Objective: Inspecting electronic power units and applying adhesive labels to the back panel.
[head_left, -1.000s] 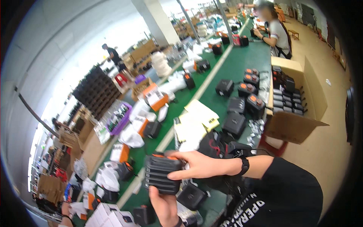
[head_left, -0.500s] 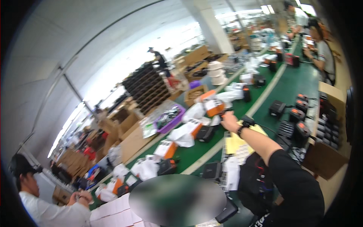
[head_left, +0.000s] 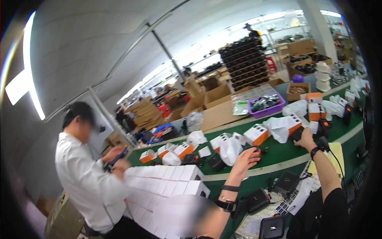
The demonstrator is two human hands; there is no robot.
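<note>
Fingers of my left hand (head_left: 246, 161): loosely curved, a little parted, right of centre in the frame. Beside their tips, a black device (head_left: 255, 148), mostly hidden by the hand; whether they touch it, I cannot tell. Left wrist: dark bands (head_left: 230, 188).

Fingers of my right hand (head_left: 305, 140): bent over a black case (head_left: 297, 134), touching it, farther right in the frame; whether they are closed on it, I cannot tell. Right wrist: one dark band.

Green table (head_left: 274, 151): curves from centre left to the right edge, a pale stripe along it.

On its far side, in a row: white-and-orange boxes (head_left: 256, 134), tilted various ways; white bags (head_left: 278, 129) among them, one just left of the black case, another left of my left hand.

Lower right of the frame: three black units (head_left: 287, 182), lying near one another; yellow paper (head_left: 336, 154), beneath my right forearm.

Lower centre: white cartons (head_left: 163, 187), packed in rows; beside them a blurred oval patch.

Left of the frame: one person in a white shirt (head_left: 79, 171), head turned down, both hands at a small item, blurred.

Beyond the table, upper right: purple basket (head_left: 266, 114), filled with small parts; stack of black trays (head_left: 244, 63); white bowls (head_left: 323, 76), stacked.
</note>
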